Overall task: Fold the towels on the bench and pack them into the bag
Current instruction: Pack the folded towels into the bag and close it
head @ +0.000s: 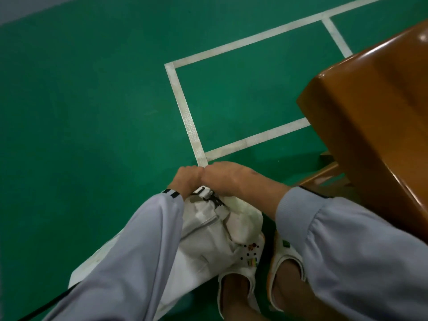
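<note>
A white fabric bag [208, 239] with black straps stands on the green floor between my arms, just in front of my feet. My left hand [186, 179] and my right hand [227, 178] meet at the bag's top, knuckles touching, fingers curled down round its upper edge and strap. A pale cream towel [243, 218] shows at the bag's right side below my right hand; how far inside it sits is hidden. The brown bench [370, 112] stands to the right with no towel on the part in view.
White court lines [185, 107] cross the green floor ahead. My feet in white sandals [287, 258] stand right behind the bag. A black cord [46, 304] runs off at the lower left. The bench's wooden legs [324, 174] are close to my right forearm.
</note>
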{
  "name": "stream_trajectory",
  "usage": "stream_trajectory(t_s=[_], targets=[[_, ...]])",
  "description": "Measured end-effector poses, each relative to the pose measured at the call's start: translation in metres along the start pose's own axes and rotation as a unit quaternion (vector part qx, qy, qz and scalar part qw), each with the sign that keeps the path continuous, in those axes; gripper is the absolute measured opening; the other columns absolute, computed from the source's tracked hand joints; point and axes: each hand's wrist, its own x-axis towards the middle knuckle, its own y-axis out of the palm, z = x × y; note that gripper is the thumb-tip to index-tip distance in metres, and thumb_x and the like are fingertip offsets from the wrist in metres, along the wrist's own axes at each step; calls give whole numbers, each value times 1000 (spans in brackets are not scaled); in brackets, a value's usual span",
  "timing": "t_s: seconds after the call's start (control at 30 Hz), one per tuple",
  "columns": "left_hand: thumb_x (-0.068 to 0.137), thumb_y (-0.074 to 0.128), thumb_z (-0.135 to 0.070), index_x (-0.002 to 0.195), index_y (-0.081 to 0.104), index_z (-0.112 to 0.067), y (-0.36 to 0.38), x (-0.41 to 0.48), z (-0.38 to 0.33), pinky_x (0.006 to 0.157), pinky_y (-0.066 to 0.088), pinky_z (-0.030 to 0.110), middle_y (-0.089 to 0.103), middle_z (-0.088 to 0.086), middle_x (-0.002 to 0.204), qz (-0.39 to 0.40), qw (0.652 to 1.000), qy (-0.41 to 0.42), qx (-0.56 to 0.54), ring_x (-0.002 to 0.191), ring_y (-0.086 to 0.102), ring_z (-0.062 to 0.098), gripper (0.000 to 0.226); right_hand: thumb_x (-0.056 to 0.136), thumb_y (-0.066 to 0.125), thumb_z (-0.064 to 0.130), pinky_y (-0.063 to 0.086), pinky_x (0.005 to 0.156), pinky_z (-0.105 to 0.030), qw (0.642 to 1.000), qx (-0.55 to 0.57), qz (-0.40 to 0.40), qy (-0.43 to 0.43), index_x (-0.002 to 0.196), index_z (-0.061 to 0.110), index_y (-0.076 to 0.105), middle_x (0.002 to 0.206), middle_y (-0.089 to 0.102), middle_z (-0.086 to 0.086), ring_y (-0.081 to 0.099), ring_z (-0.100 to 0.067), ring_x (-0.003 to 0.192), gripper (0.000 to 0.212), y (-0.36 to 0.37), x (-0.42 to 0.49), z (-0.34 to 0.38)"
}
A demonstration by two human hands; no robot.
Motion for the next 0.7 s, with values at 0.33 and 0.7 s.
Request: stream_trajectory(t_s=[0.33, 0.7], targets=[[102, 52, -36, 114, 64, -29, -8, -60, 9, 73, 49, 36, 70, -2, 108, -177, 972, 43, -148, 100, 64, 27, 19, 94, 53, 5, 57, 83, -44, 997, 68, -14, 32, 107, 6, 70, 103, 69, -14, 67, -31, 91, 21, 16, -19, -27], [100, 47, -54, 133, 63, -6, 49, -152, -116, 122, 23, 57, 62, 19, 136, -242, 963, 119, -23, 136, 49, 40, 60, 90, 55, 5, 53, 65, -33, 997, 42, -64, 29, 79, 15, 60, 81, 61, -7, 59, -21, 65, 15, 13, -7, -17]])
